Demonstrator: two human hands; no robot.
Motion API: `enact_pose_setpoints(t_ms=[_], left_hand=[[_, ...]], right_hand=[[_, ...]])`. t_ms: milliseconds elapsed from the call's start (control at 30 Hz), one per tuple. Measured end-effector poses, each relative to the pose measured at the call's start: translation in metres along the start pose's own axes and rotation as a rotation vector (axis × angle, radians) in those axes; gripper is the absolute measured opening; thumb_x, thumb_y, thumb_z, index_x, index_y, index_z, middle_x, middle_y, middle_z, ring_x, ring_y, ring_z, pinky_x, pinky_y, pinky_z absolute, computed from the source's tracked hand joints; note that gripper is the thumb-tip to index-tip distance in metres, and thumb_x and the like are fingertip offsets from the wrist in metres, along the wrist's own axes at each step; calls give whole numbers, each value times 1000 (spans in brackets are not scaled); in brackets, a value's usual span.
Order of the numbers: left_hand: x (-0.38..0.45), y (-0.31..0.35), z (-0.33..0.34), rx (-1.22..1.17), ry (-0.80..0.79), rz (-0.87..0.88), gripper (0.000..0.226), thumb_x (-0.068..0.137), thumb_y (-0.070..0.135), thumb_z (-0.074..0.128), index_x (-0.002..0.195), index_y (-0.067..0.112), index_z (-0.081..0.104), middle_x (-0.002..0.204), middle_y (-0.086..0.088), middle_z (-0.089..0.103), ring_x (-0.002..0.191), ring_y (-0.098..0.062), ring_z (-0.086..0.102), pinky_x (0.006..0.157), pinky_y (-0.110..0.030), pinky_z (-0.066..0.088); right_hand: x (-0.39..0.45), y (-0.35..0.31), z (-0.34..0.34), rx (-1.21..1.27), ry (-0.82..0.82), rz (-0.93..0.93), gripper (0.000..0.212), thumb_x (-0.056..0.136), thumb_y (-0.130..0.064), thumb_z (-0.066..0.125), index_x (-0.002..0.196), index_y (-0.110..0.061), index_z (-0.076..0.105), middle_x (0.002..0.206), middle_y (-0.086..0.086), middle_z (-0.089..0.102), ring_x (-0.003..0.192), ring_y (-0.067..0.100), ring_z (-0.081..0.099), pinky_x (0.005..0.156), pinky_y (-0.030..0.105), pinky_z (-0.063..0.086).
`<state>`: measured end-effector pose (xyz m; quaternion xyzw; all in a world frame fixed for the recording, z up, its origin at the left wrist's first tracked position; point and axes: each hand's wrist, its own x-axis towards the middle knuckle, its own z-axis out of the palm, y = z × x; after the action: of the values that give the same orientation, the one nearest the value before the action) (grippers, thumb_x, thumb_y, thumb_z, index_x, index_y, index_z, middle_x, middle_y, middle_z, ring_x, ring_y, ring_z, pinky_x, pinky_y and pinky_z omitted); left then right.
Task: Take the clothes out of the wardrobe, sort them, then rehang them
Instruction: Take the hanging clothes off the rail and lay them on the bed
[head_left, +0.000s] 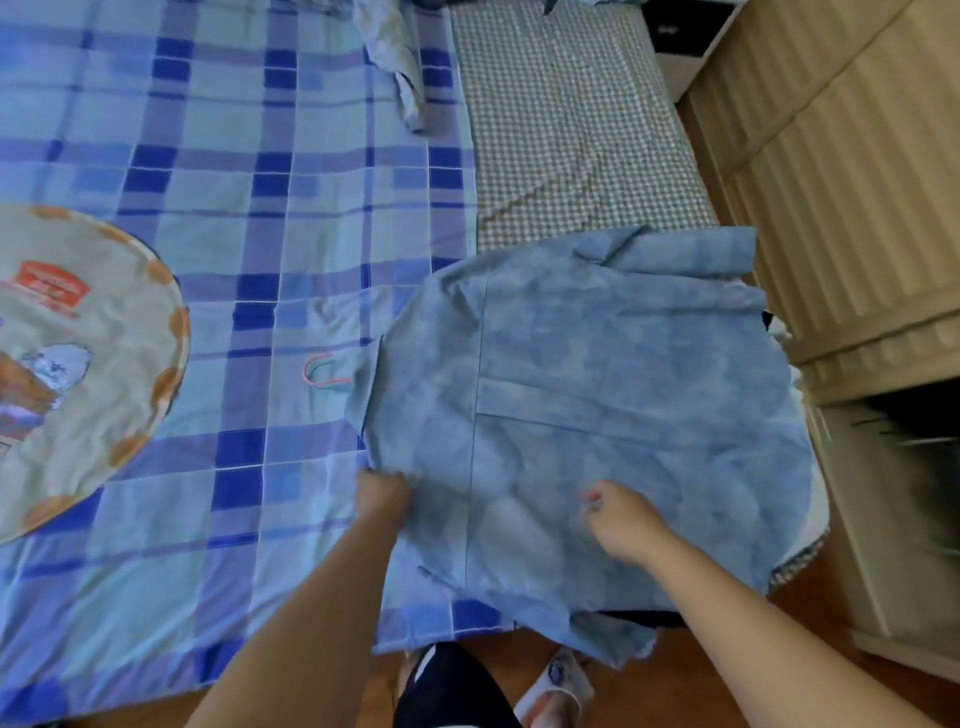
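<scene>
Both hands grip the blue shirt (597, 389) on the plaid bedsheet (234, 208): left (382, 491) pinching its edge, right (621, 514) bunching fabric.

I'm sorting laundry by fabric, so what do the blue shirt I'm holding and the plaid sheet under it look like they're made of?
The blue shirt looks like thin woven cotton or chambray: mottled washed-out blue, matte, soft creases, stitched seams. The plaid sheet looks like light woven cotton or a blend: flat, matte, fine wrinkles, printed or woven checks. Exact fibre cannot be told from the picture.
</scene>
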<state>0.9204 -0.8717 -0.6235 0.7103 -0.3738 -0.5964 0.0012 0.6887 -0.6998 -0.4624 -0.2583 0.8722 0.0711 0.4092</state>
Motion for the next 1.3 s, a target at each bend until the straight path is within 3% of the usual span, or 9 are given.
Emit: enact_pose_setpoints(t_ms=[133, 233, 333, 500, 567, 700, 867, 1067, 1301], left_hand=[[-55, 21, 10, -246, -99, 68, 31, 86, 12, 47, 111, 21, 62, 110, -13, 71, 99, -37, 68, 86, -50, 59], [-106, 30, 43, -679, -345, 62, 40, 100, -4, 39, 120, 20, 64, 112, -12, 74, 99, -31, 72, 82, -42, 60], [-126, 23, 72, -800, -437, 14, 40, 103, -2, 38, 130, 20, 59, 122, -12, 72, 110, -33, 69, 92, -47, 57], [-84, 3, 72, 33, -71, 21, 31, 97, 4, 45, 128, 6, 43, 125, -26, 59, 112, -41, 60, 89, -45, 47], [-76, 3, 63, 315, -80, 51, 37, 98, 11, 51, 132, 5, 38, 128, -25, 56, 118, -42, 57, 86, -42, 42], [-67, 9, 45, 606, -112, 166, 40, 99, 16, 50, 136, 2, 41, 133, -24, 56, 121, -40, 57, 93, -43, 45], [-105, 29, 33, 911, 59, 136, 46, 96, 20, 48, 140, 6, 42, 146, -20, 41, 135, -40, 41, 111, -46, 37], [-251, 145, 170, 897, -169, 706, 21, 95, 16, 54, 108, 7, 68, 109, -19, 67, 107, -39, 63, 94, -41, 53], [-600, 214, 415, 793, -625, 1392, 16, 99, 22, 55, 106, 20, 69, 91, -1, 74, 81, -21, 70, 71, -31, 53]], right_hand=[[-4, 2, 18, 165, 20, -14, 28, 98, -27, 51, 123, -20, 61, 123, 2, 63, 116, 23, 58, 91, 26, 44], [-13, -1, 29, 327, 90, -14, 28, 100, -22, 51, 126, -18, 60, 123, 3, 64, 111, 18, 59, 93, 28, 46], [-17, 4, 36, 346, 173, 17, 29, 101, -17, 47, 128, -14, 57, 121, 5, 63, 109, 20, 59, 89, 29, 47], [-17, 22, 44, 282, 119, 47, 30, 101, -17, 47, 129, -13, 56, 127, 5, 60, 114, 23, 58, 95, 34, 47], [-21, 28, 44, 270, 83, 57, 29, 100, -18, 47, 128, -14, 57, 126, 6, 60, 114, 23, 57, 96, 36, 48], [-33, 39, 33, 253, 6, 18, 29, 99, -20, 49, 127, -15, 58, 126, 5, 60, 114, 22, 57, 96, 32, 46], [-43, 68, 3, 292, 9, -29, 25, 97, -23, 53, 119, -17, 63, 125, 5, 64, 116, 22, 58, 95, 28, 45], [-76, 187, -87, 425, 152, -41, 27, 95, -20, 55, 120, -12, 63, 126, 7, 64, 117, 25, 58, 95, 29, 46], [-229, 442, -260, 457, 592, 35, 29, 102, -24, 49, 125, -12, 61, 128, 6, 61, 118, 26, 56, 102, 36, 45]])
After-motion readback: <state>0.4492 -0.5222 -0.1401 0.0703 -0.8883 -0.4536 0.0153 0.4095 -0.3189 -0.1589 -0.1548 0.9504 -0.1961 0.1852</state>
